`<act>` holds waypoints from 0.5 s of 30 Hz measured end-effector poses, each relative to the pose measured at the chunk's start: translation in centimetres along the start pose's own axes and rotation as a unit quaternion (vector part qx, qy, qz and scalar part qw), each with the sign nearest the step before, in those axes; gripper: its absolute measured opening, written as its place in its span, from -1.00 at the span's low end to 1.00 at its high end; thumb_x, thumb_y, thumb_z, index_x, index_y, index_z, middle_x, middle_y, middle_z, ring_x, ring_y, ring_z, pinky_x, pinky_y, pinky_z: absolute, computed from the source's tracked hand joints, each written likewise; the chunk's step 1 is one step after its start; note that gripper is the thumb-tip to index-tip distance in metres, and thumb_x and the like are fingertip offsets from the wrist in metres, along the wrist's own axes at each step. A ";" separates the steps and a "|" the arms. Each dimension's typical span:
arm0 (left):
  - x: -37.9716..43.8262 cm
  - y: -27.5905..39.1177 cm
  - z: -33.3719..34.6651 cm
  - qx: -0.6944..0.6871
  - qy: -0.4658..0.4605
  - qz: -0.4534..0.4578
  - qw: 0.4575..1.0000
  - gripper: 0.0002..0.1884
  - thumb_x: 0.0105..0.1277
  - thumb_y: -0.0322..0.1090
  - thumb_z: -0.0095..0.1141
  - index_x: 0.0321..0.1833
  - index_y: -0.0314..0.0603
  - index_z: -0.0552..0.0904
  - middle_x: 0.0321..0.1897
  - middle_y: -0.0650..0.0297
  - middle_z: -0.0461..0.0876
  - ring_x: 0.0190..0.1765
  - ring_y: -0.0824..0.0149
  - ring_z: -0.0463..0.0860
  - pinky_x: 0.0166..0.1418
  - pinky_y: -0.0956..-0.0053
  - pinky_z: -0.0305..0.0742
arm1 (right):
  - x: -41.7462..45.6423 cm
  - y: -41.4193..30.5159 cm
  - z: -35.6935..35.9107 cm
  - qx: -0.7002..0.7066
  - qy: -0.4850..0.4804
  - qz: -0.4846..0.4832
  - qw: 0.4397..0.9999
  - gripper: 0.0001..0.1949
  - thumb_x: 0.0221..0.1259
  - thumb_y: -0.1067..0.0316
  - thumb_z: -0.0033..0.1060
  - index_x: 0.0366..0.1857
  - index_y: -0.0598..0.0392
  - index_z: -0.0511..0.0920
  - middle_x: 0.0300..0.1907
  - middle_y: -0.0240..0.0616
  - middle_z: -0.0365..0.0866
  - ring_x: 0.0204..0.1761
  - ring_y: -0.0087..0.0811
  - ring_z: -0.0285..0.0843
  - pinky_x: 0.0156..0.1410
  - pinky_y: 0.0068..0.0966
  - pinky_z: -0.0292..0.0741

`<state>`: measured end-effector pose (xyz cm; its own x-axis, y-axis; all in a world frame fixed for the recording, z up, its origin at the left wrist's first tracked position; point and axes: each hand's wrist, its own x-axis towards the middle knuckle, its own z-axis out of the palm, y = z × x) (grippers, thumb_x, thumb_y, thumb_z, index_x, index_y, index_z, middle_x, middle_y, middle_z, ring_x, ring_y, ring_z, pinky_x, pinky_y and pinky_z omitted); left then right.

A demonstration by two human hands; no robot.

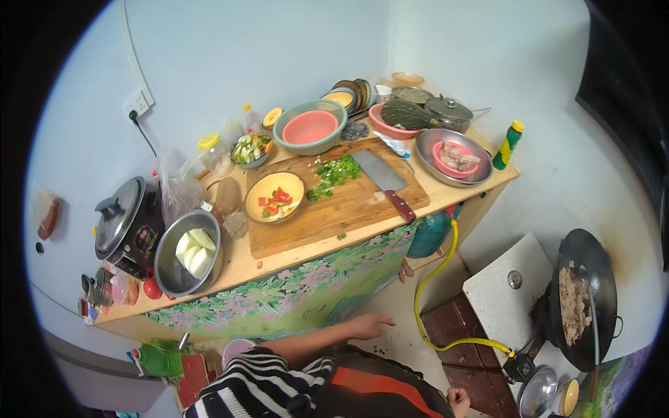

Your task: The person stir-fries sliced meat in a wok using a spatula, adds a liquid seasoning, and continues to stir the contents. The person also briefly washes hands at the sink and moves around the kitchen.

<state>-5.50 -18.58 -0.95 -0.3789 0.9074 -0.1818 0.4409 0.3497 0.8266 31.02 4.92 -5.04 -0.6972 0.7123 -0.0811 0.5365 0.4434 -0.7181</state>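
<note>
My left hand (370, 326) hangs in front of the counter with its fingers stretched out and nothing in it. Lower right, by my apron, is my right hand (459, 401), fingers curled in and no object visible. On the counter, a wooden cutting board (292, 236) bears chopped green onion (336, 173), a cleaver (380, 171) with a red-brown handle, and a yellow bowl (252, 202) of cut red and pale vegetables. To my right a black wok (601, 292) holds cooked meat pieces (572, 305), with a long-handled metal spatula (595, 329) resting in it.
A yellow gas hose (418, 303) loops from a gas cylinder (428, 239) to the stove (499, 292). Left stand a steel basin (215, 261) of peeled pale vegetable and an electric cooker (137, 230). A steel pan (426, 143) with meat in a pink bowl sits at the right end.
</note>
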 end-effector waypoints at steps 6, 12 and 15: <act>2.0 1.8 0.8 -0.029 0.038 0.084 0.995 -0.63 0.33 -0.42 -0.09 0.20 -0.10 0.52 -0.42 0.20 0.71 -0.26 0.36 0.68 -0.10 0.46 0.50 | -5.1 0.2 -0.6 -0.003 -0.078 0.237 0.968 -0.77 0.27 0.23 0.16 -0.12 0.12 0.60 -0.31 -0.11 0.63 -0.33 -0.45 0.44 -0.12 -0.52 0.44; 2.4 2.0 3.6 -0.169 -0.089 0.079 0.978 -0.57 0.27 -0.48 -0.07 0.24 -0.14 0.49 -0.43 0.18 0.71 -0.32 0.36 0.69 -0.15 0.46 0.52 | -9.2 6.9 1.0 0.115 -0.005 0.134 0.984 -0.71 0.30 0.17 0.10 -0.11 0.18 0.58 -0.29 -0.02 0.61 -0.32 -0.43 0.44 -0.11 -0.49 0.45; 2.0 3.7 5.4 -0.157 -0.056 0.127 0.978 -0.57 0.24 -0.49 -0.04 0.21 -0.18 0.51 -0.44 0.17 0.71 -0.34 0.36 0.69 -0.17 0.47 0.52 | -9.5 3.9 0.1 0.065 -0.001 0.163 0.984 -0.71 0.30 0.18 0.09 -0.10 0.19 0.57 -0.27 -0.01 0.61 -0.30 -0.40 0.45 -0.10 -0.48 0.45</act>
<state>-0.23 -14.20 -1.13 -0.1899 0.9818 0.0075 0.2316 0.0374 0.9721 39.74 -0.17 -7.12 -0.4991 0.8039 -0.3235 0.6663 0.1173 -0.7364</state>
